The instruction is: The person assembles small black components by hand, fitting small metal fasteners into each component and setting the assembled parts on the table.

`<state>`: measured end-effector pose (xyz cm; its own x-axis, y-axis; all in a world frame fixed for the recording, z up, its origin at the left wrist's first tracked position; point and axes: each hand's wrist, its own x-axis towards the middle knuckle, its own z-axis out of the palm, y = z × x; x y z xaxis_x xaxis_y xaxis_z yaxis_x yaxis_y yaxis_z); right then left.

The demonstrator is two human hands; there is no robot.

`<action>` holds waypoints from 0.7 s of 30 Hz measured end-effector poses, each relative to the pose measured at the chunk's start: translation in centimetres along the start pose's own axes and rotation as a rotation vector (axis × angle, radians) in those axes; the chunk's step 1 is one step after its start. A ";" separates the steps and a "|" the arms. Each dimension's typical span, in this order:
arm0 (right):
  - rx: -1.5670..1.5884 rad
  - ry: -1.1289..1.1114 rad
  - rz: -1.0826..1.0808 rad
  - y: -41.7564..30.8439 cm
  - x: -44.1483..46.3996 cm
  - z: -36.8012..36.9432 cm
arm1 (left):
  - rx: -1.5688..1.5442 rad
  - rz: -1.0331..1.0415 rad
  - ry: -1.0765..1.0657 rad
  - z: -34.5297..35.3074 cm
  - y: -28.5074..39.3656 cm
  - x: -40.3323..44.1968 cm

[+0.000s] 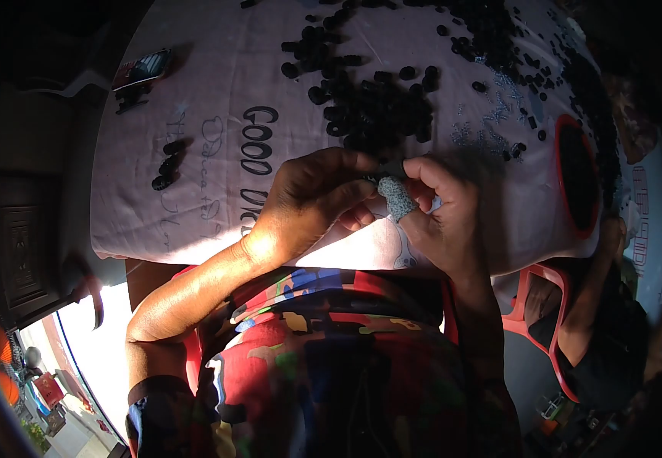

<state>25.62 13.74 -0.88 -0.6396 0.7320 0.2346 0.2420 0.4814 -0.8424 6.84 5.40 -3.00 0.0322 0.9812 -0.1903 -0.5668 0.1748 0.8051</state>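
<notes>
My left hand (304, 195) and my right hand (445, 210) meet at the near edge of the cloth-covered table. Between their fingertips is a small dark piece (392, 168), partly hidden, so its exact kind is unclear. Both hands are closed on it, thumbs and forefingers pinching. A grey knitted finger cover (397, 200) wraps my right thumb. Just beyond my fingers lies a heap of small black cylindrical pieces (381, 111).
A pale printed cloth (216, 183) covers the table. Several black pieces (168, 164) and a phone (142, 69) lie left. Small silvery bits (503, 99) and a red-rimmed container (562, 164) are right. Another person's arm (583, 313) is beside a red chair (526, 294).
</notes>
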 end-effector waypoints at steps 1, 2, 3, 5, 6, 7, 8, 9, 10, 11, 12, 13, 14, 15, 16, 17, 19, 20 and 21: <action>-0.006 0.017 -0.016 -0.2 0.0 0.1 | 0.008 -0.023 0.003 0.1 0.1 0.0; -0.012 0.033 -0.032 -0.3 0.0 0.1 | 0.017 -0.045 0.006 0.1 0.2 -0.1; -0.013 0.038 -0.054 -0.3 0.0 0.2 | 0.012 -0.042 0.006 0.0 0.1 0.0; -0.017 0.049 -0.098 -0.2 0.1 0.2 | 0.002 -0.036 0.004 -0.3 -0.2 0.1; -0.035 0.053 -0.106 -0.2 0.1 0.2 | -0.005 -0.031 0.002 -0.2 -0.2 0.1; -0.053 0.057 -0.115 -0.3 0.0 0.2 | -0.013 -0.026 -0.001 -0.1 -0.1 0.1; -0.072 0.061 -0.123 -0.4 0.0 0.2 | -0.021 -0.022 -0.004 0.0 -0.1 0.1; -0.092 0.067 -0.140 -0.4 0.1 0.2 | -0.010 -0.016 -0.010 -0.1 -0.2 0.2; -0.112 0.073 -0.156 -0.4 0.1 0.2 | 0.001 -0.011 -0.015 -0.2 -0.3 0.2; -0.132 0.078 -0.172 -0.4 0.1 0.2 | 0.011 -0.007 -0.021 -0.3 -0.3 0.3; -0.148 0.083 -0.191 -0.4 0.1 0.2 | 0.043 -0.004 -0.029 -0.4 -0.2 0.3; -0.163 0.087 -0.210 -0.3 0.1 0.3 | 0.074 -0.001 -0.036 -0.5 -0.2 0.3; -0.178 0.092 -0.230 -0.2 0.2 0.3 | 0.106 0.002 -0.044 -0.5 -0.1 0.3; -0.190 0.090 -0.242 -0.2 0.2 0.3 | 0.101 0.001 -0.046 -0.5 0.0 0.2; -0.202 0.088 -0.253 -0.2 0.2 0.2 | 0.095 0.000 -0.048 -0.4 0.0 0.2; -0.214 0.086 -0.265 -0.3 0.2 0.2 | 0.089 0.000 -0.050 -0.4 0.1 0.1; -0.175 0.082 -0.267 0.0 0.2 0.4 | 0.084 -0.015 -0.041 -0.5 0.3 0.0; -0.156 0.080 -0.268 0.0 0.2 0.5 | 0.082 -0.023 -0.037 -0.5 0.4 0.0; -0.202 0.076 -0.303 0.0 0.4 0.4 | 0.083 -0.022 -0.029 -0.3 0.6 -0.1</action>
<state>25.05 13.79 -0.98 -0.6504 0.5719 0.4999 0.1944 0.7615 -0.6183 6.27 5.42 -2.70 0.0684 0.9787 -0.1935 -0.4958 0.2016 0.8447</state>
